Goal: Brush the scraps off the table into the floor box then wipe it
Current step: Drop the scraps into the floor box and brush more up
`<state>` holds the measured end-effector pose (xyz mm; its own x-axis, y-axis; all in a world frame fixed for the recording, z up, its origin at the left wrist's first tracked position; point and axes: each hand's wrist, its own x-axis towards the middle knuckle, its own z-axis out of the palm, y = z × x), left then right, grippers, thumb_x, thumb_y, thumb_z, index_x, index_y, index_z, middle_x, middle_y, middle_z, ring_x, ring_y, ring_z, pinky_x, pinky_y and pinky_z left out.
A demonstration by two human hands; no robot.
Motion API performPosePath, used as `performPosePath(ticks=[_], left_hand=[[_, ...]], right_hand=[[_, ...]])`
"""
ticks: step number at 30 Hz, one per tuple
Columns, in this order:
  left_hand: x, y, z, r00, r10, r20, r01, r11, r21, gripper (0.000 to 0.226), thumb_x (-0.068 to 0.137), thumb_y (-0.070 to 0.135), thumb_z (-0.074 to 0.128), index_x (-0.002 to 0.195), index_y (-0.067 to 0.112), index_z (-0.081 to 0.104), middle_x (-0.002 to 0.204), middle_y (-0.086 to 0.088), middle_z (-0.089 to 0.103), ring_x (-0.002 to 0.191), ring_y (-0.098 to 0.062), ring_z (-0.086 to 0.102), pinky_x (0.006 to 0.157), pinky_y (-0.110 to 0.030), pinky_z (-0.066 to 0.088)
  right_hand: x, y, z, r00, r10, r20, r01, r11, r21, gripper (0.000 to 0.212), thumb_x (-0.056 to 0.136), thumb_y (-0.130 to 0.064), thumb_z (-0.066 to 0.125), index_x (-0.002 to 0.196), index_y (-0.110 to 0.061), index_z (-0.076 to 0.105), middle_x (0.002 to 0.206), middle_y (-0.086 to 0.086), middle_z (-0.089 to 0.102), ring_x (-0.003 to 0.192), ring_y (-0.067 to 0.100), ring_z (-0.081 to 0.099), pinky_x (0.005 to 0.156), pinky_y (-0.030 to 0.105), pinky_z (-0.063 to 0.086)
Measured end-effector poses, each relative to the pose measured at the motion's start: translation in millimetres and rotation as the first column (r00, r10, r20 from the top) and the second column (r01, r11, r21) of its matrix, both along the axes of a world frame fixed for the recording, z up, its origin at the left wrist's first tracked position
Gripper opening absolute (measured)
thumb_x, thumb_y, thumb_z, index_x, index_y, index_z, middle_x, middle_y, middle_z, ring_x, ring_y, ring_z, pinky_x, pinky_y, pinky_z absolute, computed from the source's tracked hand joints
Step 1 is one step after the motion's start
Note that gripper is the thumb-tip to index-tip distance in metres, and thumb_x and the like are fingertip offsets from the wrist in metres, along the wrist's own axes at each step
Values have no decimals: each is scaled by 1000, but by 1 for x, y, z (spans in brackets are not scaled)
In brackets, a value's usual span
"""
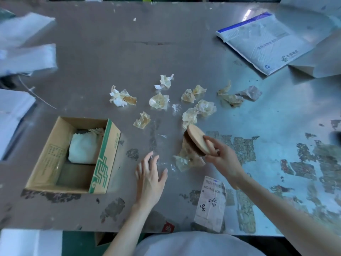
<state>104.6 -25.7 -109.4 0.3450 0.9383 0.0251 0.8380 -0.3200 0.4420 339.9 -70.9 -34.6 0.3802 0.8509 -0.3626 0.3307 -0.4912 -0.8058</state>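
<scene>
My right hand (224,159) grips a wooden-backed brush (196,140), tilted with its bristles on a crumpled tape scrap (186,159). My left hand (150,176) lies flat on the table with fingers spread, just left of that scrap. Several more yellowish crumpled tape scraps (159,101) are scattered across the middle of the grey table (110,52). An open cardboard box (73,154) with green print stands on the table at the left, with a white wad (84,147) inside.
A shipping label (211,202) lies near the front edge, by my right forearm. White mailer bags (265,43) lie at the back right. Stacks of white bags (27,58) line the left side. The table's right part is worn, with peeling patches.
</scene>
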Motion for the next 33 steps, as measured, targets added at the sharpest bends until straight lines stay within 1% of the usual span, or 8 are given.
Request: performPosePath(ticks=[5,10,13,17,22,25,29,33], left_hand=[[0,1,0,1000,12,25,-11,999,-41,42,90,36,56,126,17,50,139,-3,42,122,-23,39,93,-42,36],[4,2,5,997,24,71,-19,998,-61,45,90,42,46,127,17,48,138,-4,42,122,-22,38,96,-42,34],[12,2,10,995,7,97,-1,998,-63,46,90,41,47,128,16,48,138,-4,42,122,-22,38,98,-41,33],[24,3,14,989,-54,136,65,995,-77,44,91,35,53,130,15,46,139,-3,40,125,-22,37,103,-40,30],[37,3,17,978,-136,157,149,986,-77,52,89,47,43,131,16,44,139,-2,38,128,-19,33,106,-39,29],[44,-1,18,970,-189,155,202,977,-70,58,87,51,47,133,16,42,141,-4,36,130,-18,29,106,-31,21],[47,-4,15,969,-215,120,225,972,-73,65,85,47,59,136,13,39,143,-7,33,129,-19,26,104,-33,22],[43,-4,13,977,-185,106,193,978,-72,67,81,50,55,135,12,41,140,-9,36,127,-23,31,103,-38,28]], right_hand=[[25,39,16,983,-180,37,175,980,97,68,76,2,61,135,-31,51,114,10,59,69,11,53,52,19,40],[57,83,25,952,-273,138,256,958,130,69,75,1,56,138,-25,49,125,14,58,84,20,55,51,17,37],[69,99,22,948,-222,229,209,975,80,66,76,0,58,138,-22,49,129,13,57,88,21,53,51,19,37],[71,98,14,950,-68,305,80,996,-29,64,77,-2,59,137,-22,50,127,18,57,85,25,53,64,27,40],[56,74,13,980,-32,195,46,997,-69,61,81,-2,55,136,-28,51,110,11,54,67,13,51,53,25,42],[46,57,10,985,27,171,-11,996,-89,58,82,-4,59,134,-29,53,102,6,52,64,10,49,53,19,40],[37,40,6,984,114,136,-98,988,-120,58,80,-8,62,133,-32,54,98,5,56,66,7,50,48,8,39],[33,29,7,984,156,87,-145,982,-124,57,77,-11,66,127,-38,57,95,3,57,66,11,51,53,16,38]])
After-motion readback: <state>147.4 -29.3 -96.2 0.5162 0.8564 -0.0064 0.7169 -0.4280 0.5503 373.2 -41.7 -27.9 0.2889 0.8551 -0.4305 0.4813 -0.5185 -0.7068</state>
